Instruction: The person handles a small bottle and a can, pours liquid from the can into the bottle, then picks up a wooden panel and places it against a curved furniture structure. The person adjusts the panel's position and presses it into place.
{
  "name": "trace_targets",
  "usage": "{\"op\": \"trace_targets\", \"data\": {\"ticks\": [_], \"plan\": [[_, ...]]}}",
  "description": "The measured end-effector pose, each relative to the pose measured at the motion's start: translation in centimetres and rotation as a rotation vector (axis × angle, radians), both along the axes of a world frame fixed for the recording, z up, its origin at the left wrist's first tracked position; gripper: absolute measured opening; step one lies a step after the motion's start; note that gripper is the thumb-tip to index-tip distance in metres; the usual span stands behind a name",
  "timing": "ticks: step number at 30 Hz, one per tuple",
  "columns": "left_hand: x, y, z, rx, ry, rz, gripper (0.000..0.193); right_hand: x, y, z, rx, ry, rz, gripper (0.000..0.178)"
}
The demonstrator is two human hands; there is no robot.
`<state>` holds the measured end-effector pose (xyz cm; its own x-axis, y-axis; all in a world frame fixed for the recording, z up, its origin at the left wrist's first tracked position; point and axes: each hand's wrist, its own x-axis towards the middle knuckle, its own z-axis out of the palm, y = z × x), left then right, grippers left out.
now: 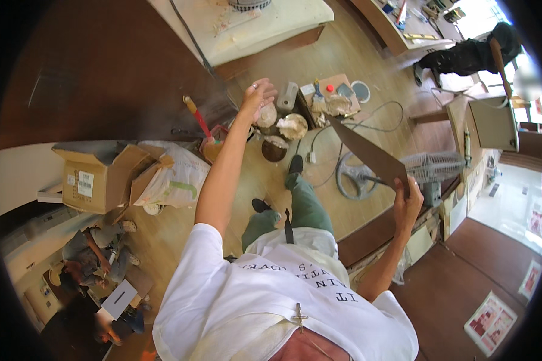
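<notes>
My left hand (259, 98) reaches forward over the floor, fingers stretched out and apart from the thumb, with nothing in it. Beneath and beside it stand tubs of pale paste, one of them an open bowl (292, 126) and another a dark brown pot (274, 148). Out to the right, my right hand (408, 203) is closed on the near corner of a flat brown board (372, 151). The board slants away from me, its far end narrowing toward a cardboard tray (345, 81) that carries a brush (318, 90) and more paste.
A floor fan (430, 167) with a round base (355, 176) stands at right, its cable looping over the floor. Open cardboard boxes (96, 177) and a plastic bag (173, 174) lie left, near a red-and-yellow handle (197, 115). People are at lower left and upper right.
</notes>
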<state>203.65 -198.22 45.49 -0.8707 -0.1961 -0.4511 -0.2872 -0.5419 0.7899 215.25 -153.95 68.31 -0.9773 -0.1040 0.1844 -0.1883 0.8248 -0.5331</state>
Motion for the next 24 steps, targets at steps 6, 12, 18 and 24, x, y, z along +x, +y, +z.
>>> {"op": "trace_targets", "data": {"ticks": [6,12,18,24], "plan": [[-11.0,-2.8,-5.2,0.268,-0.055,0.528,0.065,-8.8,1.0,-1.0,0.013,-0.050,0.062,0.017],[-15.1,-1.5,-5.3,0.256,0.088,0.684,0.053,-15.1,2.0,-2.2,0.045,-0.061,0.062,0.018],[-18.0,-2.3,0.3,0.387,0.117,0.795,0.048,-19.2,0.8,-2.7,0.062,-0.072,0.136,0.021],[-19.0,-4.0,0.2,0.539,0.207,0.733,0.041,-19.4,-1.5,-2.2,0.044,-0.108,0.127,0.021]]}}
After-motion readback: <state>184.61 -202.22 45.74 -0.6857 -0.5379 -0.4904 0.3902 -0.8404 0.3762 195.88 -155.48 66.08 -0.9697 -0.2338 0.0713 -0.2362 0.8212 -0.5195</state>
